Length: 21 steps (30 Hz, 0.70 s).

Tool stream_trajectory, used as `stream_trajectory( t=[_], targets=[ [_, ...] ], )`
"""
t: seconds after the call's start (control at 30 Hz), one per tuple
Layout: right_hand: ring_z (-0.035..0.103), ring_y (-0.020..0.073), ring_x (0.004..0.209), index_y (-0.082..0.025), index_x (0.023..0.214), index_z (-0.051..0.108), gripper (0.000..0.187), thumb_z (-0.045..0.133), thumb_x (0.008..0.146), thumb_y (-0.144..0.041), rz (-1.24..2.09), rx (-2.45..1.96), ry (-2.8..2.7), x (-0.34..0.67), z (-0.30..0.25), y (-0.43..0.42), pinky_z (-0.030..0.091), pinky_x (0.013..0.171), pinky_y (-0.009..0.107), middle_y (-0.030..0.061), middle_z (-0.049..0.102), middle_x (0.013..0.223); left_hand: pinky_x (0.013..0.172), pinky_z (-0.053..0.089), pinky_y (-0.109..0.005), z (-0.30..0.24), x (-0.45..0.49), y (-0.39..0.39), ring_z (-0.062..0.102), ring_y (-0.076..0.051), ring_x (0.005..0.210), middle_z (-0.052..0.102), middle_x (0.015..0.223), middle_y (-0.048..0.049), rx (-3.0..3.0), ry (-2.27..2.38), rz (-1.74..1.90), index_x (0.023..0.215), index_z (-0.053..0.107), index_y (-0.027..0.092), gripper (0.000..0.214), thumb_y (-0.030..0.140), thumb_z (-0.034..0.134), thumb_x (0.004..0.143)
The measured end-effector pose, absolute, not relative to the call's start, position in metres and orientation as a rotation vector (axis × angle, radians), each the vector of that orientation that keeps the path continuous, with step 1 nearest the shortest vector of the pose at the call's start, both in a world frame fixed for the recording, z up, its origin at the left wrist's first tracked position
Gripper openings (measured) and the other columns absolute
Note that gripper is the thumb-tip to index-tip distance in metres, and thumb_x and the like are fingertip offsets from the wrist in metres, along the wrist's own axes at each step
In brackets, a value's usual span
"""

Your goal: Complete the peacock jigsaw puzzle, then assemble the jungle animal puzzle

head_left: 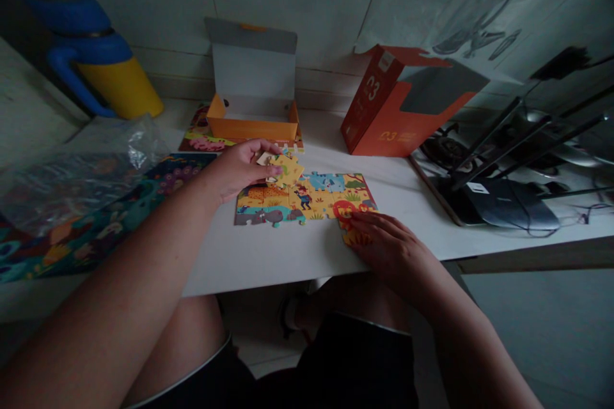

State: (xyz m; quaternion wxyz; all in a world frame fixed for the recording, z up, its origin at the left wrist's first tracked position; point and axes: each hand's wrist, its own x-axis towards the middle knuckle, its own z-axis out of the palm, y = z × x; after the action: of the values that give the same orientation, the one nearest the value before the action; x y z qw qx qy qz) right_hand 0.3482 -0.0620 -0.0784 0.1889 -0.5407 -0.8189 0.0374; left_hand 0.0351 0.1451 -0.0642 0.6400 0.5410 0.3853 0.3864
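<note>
A partly assembled jigsaw puzzle (307, 201) with cartoon animals lies on the white table (268, 255). My left hand (240, 169) is closed in a pinch on a yellow puzzle piece (289, 170), held just above the puzzle's upper left part. Flat on the table at the puzzle's lower right corner lies my right hand (388, 246), its fingers stretched out over an orange piece (355, 238) there.
An open orange tray box (252, 124) stands behind the puzzle, an orange carton (398, 102) at back right. Another finished puzzle (96, 223) and a clear plastic bag (71, 169) lie left. A blue-yellow jug (96, 57) sits far left, a router and cables (508, 204) right.
</note>
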Motion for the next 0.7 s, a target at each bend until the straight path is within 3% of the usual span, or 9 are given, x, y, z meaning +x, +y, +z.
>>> stream_trajectory(
  t=[0.33, 0.53, 0.7],
  targets=[
    [0.064, 0.0337, 0.137, -0.024, 0.150, 0.064, 0.044, 0.064, 0.107, -0.029, 0.104, -1.530, -2.376, 0.351, -0.079, -0.062, 0.056, 0.115, 0.057, 0.0105, 0.067, 0.150, 0.080, 0.063, -0.024, -0.067, 0.034, 0.146, 0.068, -0.011, 0.084, 0.067, 0.095, 0.0017, 1.255, 0.880, 0.868, 0.106, 0.072, 0.020, 0.041, 0.008, 0.089, 0.072],
    [0.057, 0.0336, 0.145, -0.023, 0.162, 0.051, 0.056, 0.065, 0.108, -0.032, 0.083, -1.525, -2.307, 0.356, -0.087, -0.067, 0.053, 0.118, 0.059, 0.0129, 0.059, 0.160, 0.076, 0.063, -0.023, -0.066, 0.034, 0.146, 0.067, -0.011, 0.084, 0.067, 0.098, 0.0008, 1.249, 0.870, 0.872, 0.106, 0.071, 0.019, 0.043, 0.010, 0.091, 0.069],
    [0.060, 0.0369, 0.140, -0.021, 0.154, 0.058, 0.047, 0.063, 0.109, -0.030, 0.027, -1.483, -2.269, 0.352, -0.081, -0.063, 0.056, 0.112, 0.063, 0.0177, 0.061, 0.155, 0.074, 0.061, -0.023, -0.068, 0.034, 0.147, 0.064, -0.010, 0.080, 0.066, 0.093, 0.0015, 1.273, 0.870, 0.869, 0.108, 0.072, 0.019, 0.045, 0.012, 0.093, 0.069]
  ],
)
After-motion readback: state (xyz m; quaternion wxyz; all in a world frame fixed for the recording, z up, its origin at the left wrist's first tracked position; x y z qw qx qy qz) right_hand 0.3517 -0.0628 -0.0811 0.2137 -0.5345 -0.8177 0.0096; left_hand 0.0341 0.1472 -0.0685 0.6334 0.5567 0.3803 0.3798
